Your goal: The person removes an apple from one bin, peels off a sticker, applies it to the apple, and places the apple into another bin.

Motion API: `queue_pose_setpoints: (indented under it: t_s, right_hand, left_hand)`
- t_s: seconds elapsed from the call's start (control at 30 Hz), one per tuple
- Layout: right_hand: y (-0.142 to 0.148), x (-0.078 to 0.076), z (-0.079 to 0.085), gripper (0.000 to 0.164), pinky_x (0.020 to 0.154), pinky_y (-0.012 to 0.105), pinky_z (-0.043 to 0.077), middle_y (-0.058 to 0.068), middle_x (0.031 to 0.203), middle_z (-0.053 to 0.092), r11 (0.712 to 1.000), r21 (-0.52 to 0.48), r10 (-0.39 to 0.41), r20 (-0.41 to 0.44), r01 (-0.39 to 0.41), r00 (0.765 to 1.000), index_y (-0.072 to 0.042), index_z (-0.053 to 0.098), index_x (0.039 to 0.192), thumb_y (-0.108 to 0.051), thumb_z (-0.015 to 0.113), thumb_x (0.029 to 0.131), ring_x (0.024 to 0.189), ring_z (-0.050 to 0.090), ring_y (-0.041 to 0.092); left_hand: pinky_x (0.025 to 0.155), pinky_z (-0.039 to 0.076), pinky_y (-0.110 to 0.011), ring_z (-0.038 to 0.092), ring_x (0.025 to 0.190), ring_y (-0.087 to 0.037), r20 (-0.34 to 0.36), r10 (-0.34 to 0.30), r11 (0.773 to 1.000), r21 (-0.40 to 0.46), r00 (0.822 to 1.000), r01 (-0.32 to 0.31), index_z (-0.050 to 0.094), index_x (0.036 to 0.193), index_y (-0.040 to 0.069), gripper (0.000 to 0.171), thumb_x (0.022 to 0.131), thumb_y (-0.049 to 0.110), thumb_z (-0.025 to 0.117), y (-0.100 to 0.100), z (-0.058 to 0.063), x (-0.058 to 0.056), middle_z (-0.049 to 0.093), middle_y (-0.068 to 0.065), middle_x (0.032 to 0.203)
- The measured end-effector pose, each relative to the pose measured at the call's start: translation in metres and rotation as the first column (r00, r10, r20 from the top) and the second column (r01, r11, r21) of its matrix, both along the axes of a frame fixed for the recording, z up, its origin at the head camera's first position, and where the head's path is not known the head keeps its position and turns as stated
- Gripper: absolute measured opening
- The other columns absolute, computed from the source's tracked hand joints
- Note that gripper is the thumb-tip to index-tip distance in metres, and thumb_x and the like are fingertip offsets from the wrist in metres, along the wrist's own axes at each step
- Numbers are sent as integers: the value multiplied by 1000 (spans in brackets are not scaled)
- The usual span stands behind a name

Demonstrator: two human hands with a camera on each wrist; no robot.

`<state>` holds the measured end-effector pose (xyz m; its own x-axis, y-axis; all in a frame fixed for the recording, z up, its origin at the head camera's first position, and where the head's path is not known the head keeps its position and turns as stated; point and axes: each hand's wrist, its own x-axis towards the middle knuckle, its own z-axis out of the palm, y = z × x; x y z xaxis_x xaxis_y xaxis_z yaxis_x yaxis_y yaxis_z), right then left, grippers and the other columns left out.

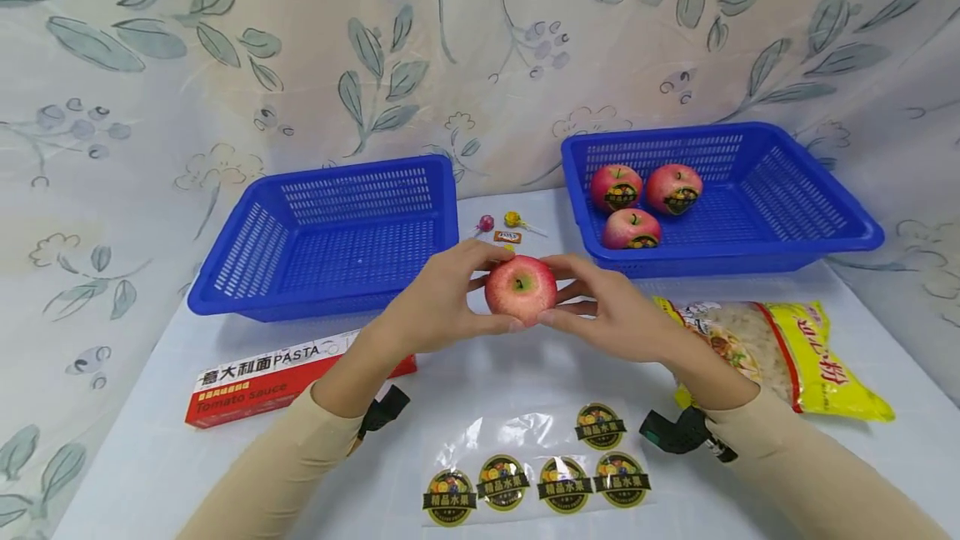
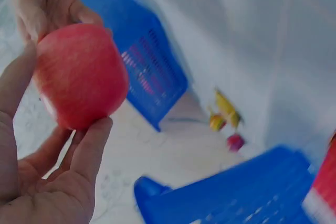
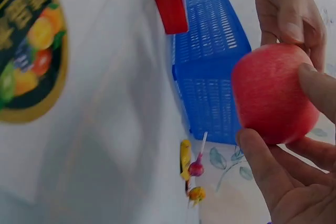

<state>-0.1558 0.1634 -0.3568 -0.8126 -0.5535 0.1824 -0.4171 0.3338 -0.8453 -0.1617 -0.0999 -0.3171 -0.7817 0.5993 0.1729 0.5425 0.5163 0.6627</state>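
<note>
Between both hands, raised above the table, is a red apple (image 1: 521,290) with its stem facing the head camera. My left hand (image 1: 442,294) holds its left side with thumb and fingertips. On the opposite side my right hand (image 1: 600,298) grips it the same way. Both wrist views show the apple (image 2: 81,76) (image 3: 275,93) as plain red skin, with no sticker on the sides seen. Below the hands lies a clear sheet (image 1: 517,440) bearing several round black-and-gold fruit stickers (image 1: 503,482).
A blue basket (image 1: 322,307) stands at left. The right blue basket (image 1: 735,261) contains three stickered apples (image 1: 674,189). Two lollipops (image 1: 486,223) and small wrapped sweets (image 1: 507,237) lie between them. A red pasta box (image 1: 300,386) is at left, a yellow food bag (image 1: 795,357) at right.
</note>
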Motion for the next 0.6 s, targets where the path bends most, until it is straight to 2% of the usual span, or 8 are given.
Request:
queue_pose_setpoints:
  t_s: [0.13,0.3,0.5,0.6]
  right_hand:
    - [9,-1,-7,59,92,34,59,9,141,61,996,85,38,10,-38,999,-10,49,147,-21,75,96,113,69,24]
    - [12,-3,-15,59,91,32,59,10,136,63,990,122,66,44,-71,997,-8,50,146,-25,75,96,113,69,24]
    - [15,-3,-23,61,89,32,60,8,133,65,975,198,84,71,-96,994,-8,50,146,-32,74,96,112,69,23]
    - [17,-1,-28,60,90,31,59,7,131,66,974,205,85,82,-100,993,-9,51,145,-34,74,96,113,69,23]
  left_hand:
    - [100,55,-32,61,125,-18,18,-26,998,-52,999,27,55,140,7,68,82,23,88,6,-15,-1,59,-3,133]
    - [101,53,-31,61,122,-18,-11,-34,993,-115,999,32,56,138,9,65,83,25,87,10,-31,-3,60,-3,133]
    - [102,52,-35,63,119,-18,0,-33,985,-170,999,32,58,136,9,66,81,30,88,14,-41,-2,61,-4,130]
    - [101,52,-36,63,117,-17,-1,-39,983,-180,999,38,59,135,10,66,81,33,89,15,-44,0,62,-3,128]
